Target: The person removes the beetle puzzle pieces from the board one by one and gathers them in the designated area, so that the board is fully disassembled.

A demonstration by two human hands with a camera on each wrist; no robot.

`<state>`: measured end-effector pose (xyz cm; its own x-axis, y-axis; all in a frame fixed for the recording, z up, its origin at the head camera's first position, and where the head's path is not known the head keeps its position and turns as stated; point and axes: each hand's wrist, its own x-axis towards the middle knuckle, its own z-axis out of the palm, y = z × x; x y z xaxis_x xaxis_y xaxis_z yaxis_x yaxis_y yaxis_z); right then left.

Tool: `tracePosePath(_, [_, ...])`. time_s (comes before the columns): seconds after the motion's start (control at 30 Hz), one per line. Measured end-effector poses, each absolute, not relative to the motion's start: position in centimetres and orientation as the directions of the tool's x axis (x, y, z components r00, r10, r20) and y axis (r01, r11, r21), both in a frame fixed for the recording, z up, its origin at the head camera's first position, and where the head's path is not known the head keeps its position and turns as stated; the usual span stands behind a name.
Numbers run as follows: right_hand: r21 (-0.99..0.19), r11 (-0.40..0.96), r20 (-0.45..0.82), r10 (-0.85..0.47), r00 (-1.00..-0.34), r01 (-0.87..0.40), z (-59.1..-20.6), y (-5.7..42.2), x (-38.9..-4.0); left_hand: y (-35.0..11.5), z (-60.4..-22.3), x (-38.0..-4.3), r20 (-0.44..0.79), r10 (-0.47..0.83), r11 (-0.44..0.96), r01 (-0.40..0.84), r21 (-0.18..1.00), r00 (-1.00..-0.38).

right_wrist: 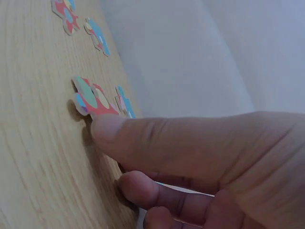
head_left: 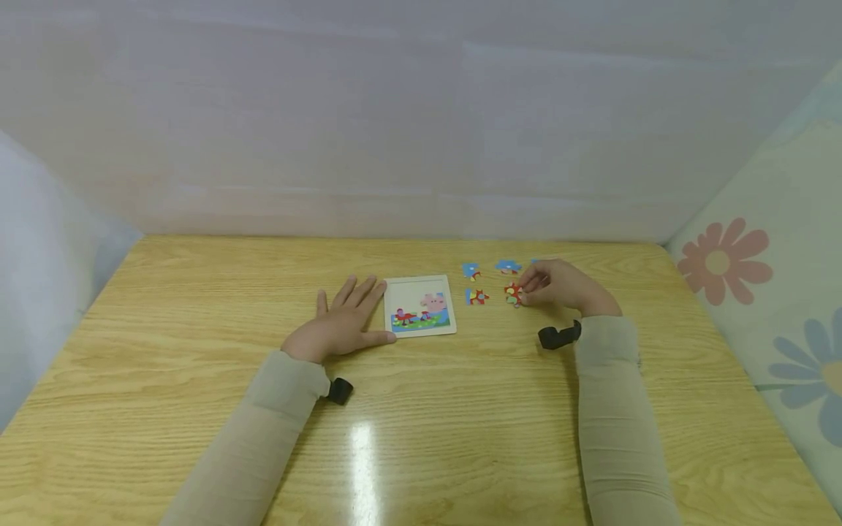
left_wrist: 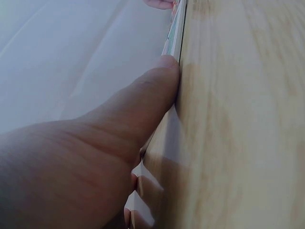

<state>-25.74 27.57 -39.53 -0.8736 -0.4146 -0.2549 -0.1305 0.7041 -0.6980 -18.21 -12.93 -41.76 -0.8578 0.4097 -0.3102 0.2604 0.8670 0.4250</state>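
Note:
My left hand point(head_left: 338, 329) lies flat on the table with its fingers spread, thumb and fingertips at the left edge of a square puzzle tray point(head_left: 403, 294). Inside the tray, joined pieces along the bottom and right show a pink pig point(head_left: 433, 302), red figures and green grass; the upper left is plain white. Right of the tray, my right hand point(head_left: 559, 286) pinches a red puzzle piece point(right_wrist: 97, 100) with yellow and green spots between thumb and fingers. In the right wrist view the piece is tilted, one edge close over the tabletop.
Loose puzzle pieces lie between tray and right hand: a blue one point(head_left: 470, 270), a red one point(head_left: 476, 296) and another blue one point(head_left: 508, 266). A further blue piece point(head_left: 534, 261) is mostly hidden behind the right hand. A pale cloth wall point(head_left: 421, 146) stands behind the wooden table point(head_left: 460, 424).

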Motion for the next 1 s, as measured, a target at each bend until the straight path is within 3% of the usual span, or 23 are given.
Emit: tracePosePath(1.0, [-0.69, 0.707, -0.204, -0.395, -0.896, -0.154, -39.0, 26.5, -25.5, -13.1, -42.0, -18.3, -0.307, 0.407, 0.867, 0.258, 0.427, -0.86])
